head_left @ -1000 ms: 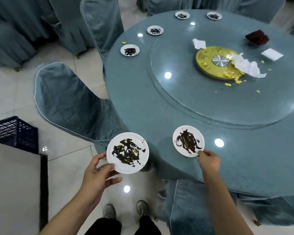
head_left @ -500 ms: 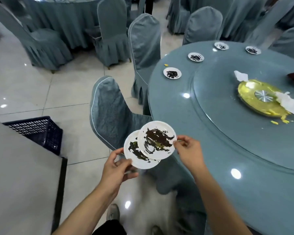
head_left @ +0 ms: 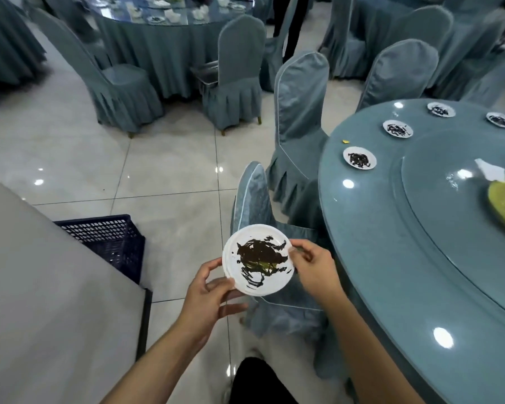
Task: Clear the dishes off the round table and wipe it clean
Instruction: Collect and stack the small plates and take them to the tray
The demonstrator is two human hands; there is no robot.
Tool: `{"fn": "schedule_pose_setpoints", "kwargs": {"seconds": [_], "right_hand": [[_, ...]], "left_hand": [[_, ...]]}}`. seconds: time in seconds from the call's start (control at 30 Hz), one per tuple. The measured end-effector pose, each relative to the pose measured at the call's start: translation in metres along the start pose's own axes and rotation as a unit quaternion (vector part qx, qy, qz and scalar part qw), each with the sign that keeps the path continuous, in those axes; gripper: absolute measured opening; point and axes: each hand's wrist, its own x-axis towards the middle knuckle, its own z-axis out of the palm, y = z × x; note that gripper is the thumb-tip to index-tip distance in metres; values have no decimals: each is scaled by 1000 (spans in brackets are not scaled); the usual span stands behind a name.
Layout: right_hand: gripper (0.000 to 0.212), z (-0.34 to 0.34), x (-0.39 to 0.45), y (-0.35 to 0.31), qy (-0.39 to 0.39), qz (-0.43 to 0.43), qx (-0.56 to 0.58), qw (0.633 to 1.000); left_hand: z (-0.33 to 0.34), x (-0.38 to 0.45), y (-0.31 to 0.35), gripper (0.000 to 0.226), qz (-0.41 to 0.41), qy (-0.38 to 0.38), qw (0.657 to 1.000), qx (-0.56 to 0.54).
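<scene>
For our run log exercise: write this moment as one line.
stage: clearing | left hand: holds stacked plates | right hand: steadies rim | round table: four plates left

No readable text, labels or numbers anywhere in view.

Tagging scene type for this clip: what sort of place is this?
Most likely a restaurant banquet hall. A big round table carries a glass turntable, another round table stands behind in the same blue-grey cloth, and the chairs wear matching fabric covers.

Dark crate (head_left: pixel 108 240) on floor beside covered chair (head_left: pixel 254 199)
</scene>
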Motion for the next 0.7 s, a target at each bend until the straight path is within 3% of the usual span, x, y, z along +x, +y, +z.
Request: {"fn": "schedule_pose_setpoints", "kwargs": {"seconds": [0.33, 0.53, 0.7], "right_hand": [[11, 70, 120, -54, 7, -46, -21, 999], [22, 81, 200, -69, 69, -80, -124, 987], [29, 79, 254, -64, 130, -110, -242, 955]], "left_hand": [[-34, 114, 86, 36, 10, 39, 999, 8], [-31, 193, 148, 35, 17, 30, 998, 61], [-19, 250, 188, 34, 20, 5, 996, 85]]}}
